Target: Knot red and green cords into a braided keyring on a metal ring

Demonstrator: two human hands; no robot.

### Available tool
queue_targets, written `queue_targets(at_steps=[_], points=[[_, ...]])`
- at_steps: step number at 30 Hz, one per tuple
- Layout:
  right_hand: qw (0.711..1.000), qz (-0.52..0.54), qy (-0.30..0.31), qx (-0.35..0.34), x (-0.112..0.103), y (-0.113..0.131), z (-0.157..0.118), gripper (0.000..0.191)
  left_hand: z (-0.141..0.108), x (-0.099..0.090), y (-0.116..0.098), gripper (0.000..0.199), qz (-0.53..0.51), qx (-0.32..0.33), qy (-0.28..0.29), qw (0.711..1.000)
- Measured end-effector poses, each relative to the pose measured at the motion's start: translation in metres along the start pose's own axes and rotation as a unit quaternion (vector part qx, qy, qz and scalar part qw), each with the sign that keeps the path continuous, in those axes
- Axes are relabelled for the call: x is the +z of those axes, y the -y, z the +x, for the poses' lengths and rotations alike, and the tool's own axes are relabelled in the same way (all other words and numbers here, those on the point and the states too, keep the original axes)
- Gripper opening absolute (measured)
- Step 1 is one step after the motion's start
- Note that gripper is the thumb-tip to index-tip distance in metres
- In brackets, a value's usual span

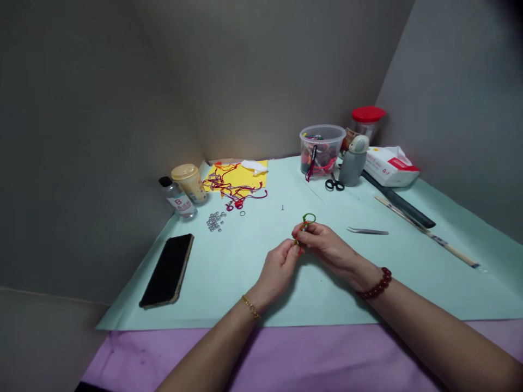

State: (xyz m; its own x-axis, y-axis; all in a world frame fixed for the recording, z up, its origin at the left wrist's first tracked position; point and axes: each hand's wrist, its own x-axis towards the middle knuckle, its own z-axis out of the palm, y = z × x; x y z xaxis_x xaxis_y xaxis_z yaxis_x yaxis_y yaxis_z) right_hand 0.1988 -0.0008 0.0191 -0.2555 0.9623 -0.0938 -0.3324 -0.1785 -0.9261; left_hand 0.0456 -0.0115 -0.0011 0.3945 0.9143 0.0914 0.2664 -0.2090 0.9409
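Head view: left hand and right hand pinch, fingertips together, a green-and-red knotted cord loop above the pale green paper-covered counter. Loop formed at top; lower cord ends hidden by fingers. Beyond the loop: loose red cords on yellow paper, silver metal rings heaped, apparently unused.

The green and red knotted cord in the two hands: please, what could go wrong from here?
The thin green and red knotted cord is pinched between the left hand and the right hand, so it might slip or its loop might loosen. The small silver metal rings lie loose on the pale green paper sheet, so a careless reach could scatter them. The pointed steel tweezers lie near the right hand and could perhaps prick it.
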Motion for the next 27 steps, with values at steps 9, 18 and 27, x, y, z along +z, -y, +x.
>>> queue_targets(at_steps=[9, 18, 27], points=[[0.994, -0.093, -0.033, 0.055, 0.014, -0.005, -0.014, 0.028, 0.0, -0.003, -0.003, 0.025, -0.056, 0.014, -0.101, 0.993], [0.992, 0.028, -0.022, 0.119, 0.019, -0.018, -0.01, 0.027, 0.002, -0.002, 0.001, 0.025, -0.074, 0.021, -0.101, 0.992], [0.988, -0.099, -0.007, 0.115, 0.015, -0.009, -0.012, 0.017, 0.002, -0.002, 0.0, 0.034, -0.198, -0.076, -0.046, 0.976]])
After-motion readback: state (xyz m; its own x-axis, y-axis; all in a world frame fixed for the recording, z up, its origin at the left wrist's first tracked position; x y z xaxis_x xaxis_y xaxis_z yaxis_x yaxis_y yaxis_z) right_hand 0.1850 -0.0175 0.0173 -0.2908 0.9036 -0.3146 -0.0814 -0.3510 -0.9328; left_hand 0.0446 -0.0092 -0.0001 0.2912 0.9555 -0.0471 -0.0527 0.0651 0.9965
